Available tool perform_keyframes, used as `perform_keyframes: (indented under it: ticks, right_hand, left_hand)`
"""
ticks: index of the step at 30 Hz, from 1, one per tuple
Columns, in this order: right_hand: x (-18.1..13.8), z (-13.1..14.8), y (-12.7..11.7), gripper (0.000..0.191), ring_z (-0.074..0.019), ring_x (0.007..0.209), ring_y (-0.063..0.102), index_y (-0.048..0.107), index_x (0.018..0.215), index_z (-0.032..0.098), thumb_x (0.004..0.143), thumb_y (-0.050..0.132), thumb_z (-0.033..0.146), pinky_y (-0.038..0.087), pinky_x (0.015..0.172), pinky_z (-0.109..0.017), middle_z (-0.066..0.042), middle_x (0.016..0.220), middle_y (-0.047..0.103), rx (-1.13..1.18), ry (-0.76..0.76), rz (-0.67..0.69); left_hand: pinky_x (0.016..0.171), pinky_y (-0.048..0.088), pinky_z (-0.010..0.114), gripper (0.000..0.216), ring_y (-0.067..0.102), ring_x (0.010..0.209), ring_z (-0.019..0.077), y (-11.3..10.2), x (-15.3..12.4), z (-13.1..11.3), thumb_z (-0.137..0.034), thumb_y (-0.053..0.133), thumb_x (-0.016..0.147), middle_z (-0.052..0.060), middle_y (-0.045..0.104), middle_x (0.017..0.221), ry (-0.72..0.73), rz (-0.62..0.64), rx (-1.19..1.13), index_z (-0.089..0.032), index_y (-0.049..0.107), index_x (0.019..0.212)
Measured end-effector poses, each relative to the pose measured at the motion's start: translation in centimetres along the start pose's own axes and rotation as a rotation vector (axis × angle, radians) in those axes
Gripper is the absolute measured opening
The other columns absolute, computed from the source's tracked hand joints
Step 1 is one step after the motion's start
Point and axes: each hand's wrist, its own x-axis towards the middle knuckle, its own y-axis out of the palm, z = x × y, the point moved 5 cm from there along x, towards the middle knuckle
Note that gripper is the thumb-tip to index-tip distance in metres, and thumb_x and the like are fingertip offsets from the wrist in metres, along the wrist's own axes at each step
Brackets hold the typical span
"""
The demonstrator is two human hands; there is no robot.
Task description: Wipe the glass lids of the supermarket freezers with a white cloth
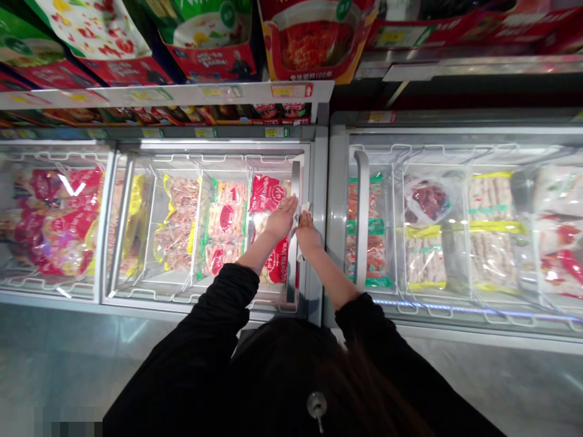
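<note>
Both arms, in black sleeves, reach over a glass-topped chest freezer. My left hand (281,218) lies flat with fingers stretched on the sliding glass lid (182,200), beside its grey handle bar (295,230). My right hand (306,230) is curled on the handle's right side and grips a small white cloth (305,208). Under the glass just left of the hands lies a red frozen-food bag (266,195).
More packets fill wire baskets under the lid: pinkish bags (177,224), red bags at far left (59,224). A second freezer (455,230) with its own handle (362,218) stands to the right. A shelf of boxed goods (209,36) hangs above. Grey floor lies below.
</note>
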Motion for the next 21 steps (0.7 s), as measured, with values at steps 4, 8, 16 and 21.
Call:
perform_keyframes:
  ticks: [4, 8, 16, 21]
  right_hand:
    - [4.3, -0.6, -2.6, 0.061, -0.0253, 0.155, 0.025, 0.037, 0.153, -0.007, 0.094, 0.023, -0.002, 0.035, 0.122, -0.039, -0.025, 0.164, 0.029, 0.006, 0.003, -0.006]
    - [4.3, -0.6, -3.1, 0.061, -0.0265, 0.154, 0.028, 0.041, 0.152, -0.003, 0.094, 0.023, -0.003, 0.040, 0.119, -0.042, -0.025, 0.162, 0.034, -0.006, 0.007, -0.003]
    - [0.8, -0.2, -1.2, 0.062, -0.0282, 0.153, 0.030, 0.042, 0.152, -0.002, 0.093, 0.023, -0.002, 0.042, 0.118, -0.038, -0.022, 0.162, 0.035, -0.028, 0.002, 0.002]
    - [5.9, -0.9, -3.8, 0.064, -0.0286, 0.155, 0.027, 0.039, 0.154, -0.002, 0.092, 0.024, -0.003, 0.040, 0.120, -0.043, -0.022, 0.162, 0.034, -0.005, 0.002, -0.012]
  left_hand:
    - [0.128, 0.027, 0.034, 0.065, 0.025, 0.155, 0.0195, -0.2, 0.0, 0.1, -0.003, 0.035, 0.093, 0.012, 0.025, 0.168, 0.021, 0.015, 0.010, -0.005, 0.034, 0.158]
    - [0.129, 0.025, 0.036, 0.067, 0.022, 0.156, 0.0173, -0.4, 0.0, 0.5, -0.003, 0.035, 0.093, 0.009, 0.025, 0.168, 0.048, 0.015, 0.001, -0.009, 0.032, 0.159]
    - [0.131, 0.024, 0.033, 0.088, 0.019, 0.156, 0.0136, -1.0, 2.0, 1.3, -0.002, 0.039, 0.088, -0.009, 0.019, 0.167, 0.013, -0.002, -0.035, -0.029, 0.008, 0.166]
    - [0.130, 0.023, 0.034, 0.072, 0.020, 0.157, 0.0181, -1.7, 4.0, 2.5, -0.002, 0.037, 0.092, 0.005, 0.020, 0.169, 0.061, -0.006, 0.006, -0.010, 0.025, 0.162]
